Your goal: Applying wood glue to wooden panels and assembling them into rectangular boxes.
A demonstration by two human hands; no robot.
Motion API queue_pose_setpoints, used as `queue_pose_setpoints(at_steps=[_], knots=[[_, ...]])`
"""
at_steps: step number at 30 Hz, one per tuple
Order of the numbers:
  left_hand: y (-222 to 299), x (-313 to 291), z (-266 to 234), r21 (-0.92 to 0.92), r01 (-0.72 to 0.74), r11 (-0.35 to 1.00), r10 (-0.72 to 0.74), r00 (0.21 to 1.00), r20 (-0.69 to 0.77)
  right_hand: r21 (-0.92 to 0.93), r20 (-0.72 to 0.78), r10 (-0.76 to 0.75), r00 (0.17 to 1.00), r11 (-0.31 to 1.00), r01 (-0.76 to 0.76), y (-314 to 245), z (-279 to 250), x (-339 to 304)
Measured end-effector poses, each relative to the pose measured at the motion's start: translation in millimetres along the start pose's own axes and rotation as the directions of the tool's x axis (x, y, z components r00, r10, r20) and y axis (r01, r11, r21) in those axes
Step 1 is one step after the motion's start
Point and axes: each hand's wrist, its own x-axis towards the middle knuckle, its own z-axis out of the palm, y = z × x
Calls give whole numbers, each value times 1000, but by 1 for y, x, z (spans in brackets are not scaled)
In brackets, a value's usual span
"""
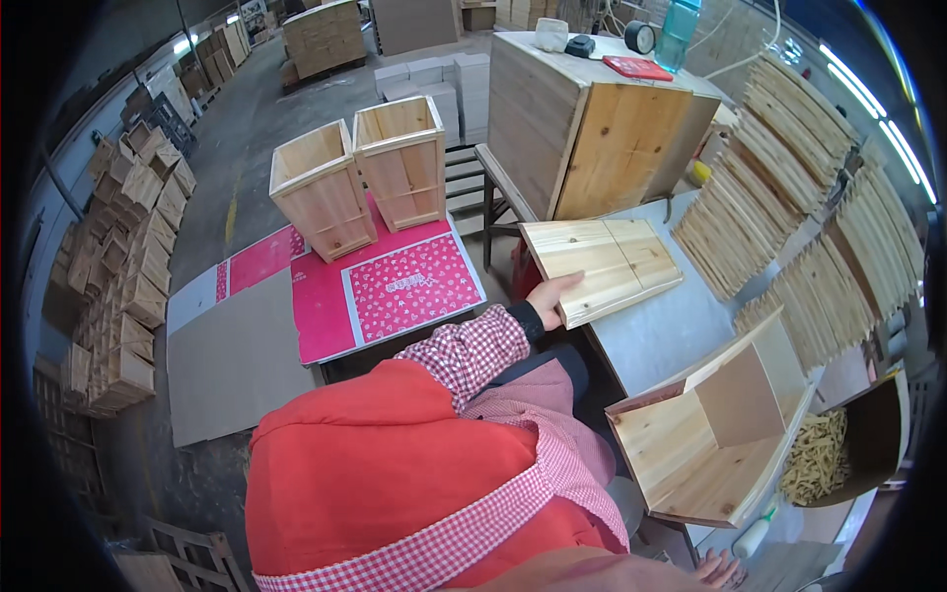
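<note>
My left hand [555, 297] grips the near left corner of a pale wooden panel [602, 259], thumb on top and its other fingers hidden beneath. The panel lies over the edge of a grey worktable [659, 331]. At the lower edge my right hand [719, 569] shows only in part, fingers stretched out, with nothing visible in it. Nearest to it is a white squeeze bottle [753, 536] with a green tip. An open-topped wooden box [715, 424] lies on its side at the table's near right.
Two tapered wooden boxes [400, 163] stand on pink printed cardboard [326, 316] to the left. A wooden cabinet [533, 118] bears a teal bottle [678, 35]. Stacked wooden slats [760, 173] line the right, beside a bin of thin wooden strips [817, 457].
</note>
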Motion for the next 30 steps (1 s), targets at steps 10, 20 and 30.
queue_pose_setpoints(at_steps=[10,20,30], knots=[[14,-89,109,556,-814,-169,403,457,793,-212,143,-396,907,883,418,-123,21,-4],[-46,-150,234,-199,-766,-611,-54,-211,976,-317,659,-673,337,158,935,-267,102,7],[-97,-153,228,-212,-831,-514,-30,-229,973,-522,634,-600,487,133,843,-198,107,61]])
